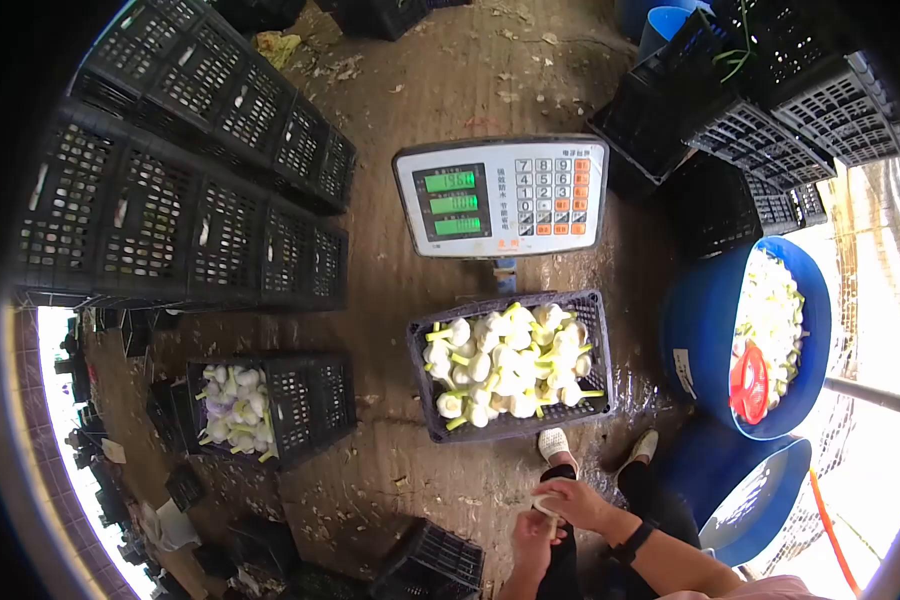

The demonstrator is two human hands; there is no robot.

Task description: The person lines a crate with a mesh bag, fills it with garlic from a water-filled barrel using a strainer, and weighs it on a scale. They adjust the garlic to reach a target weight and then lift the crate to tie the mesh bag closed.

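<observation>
My right hand [577, 503], with a dark band on its wrist, has its fingers closed round a small whitish garlic bulb [546, 504]. My left hand [533, 540] is just below, fingers bent against the bulb's stalk side; they partly hide it. Beyond my feet, a black crate [600, 350] holds many white garlic bulbs [505, 360] with short green stalks. Over the crate's far side stands an electronic scale display [500, 197] with green lit digits and a keypad.
Stacked black crates [210, 200] rise on the left, above another crate of garlic [238, 408]. To the right, a blue barrel [695, 330] holds garlic and a red plastic basket [749, 383]. A second blue barrel [780, 545] is nearer me. More crates [760, 140] stand at upper right.
</observation>
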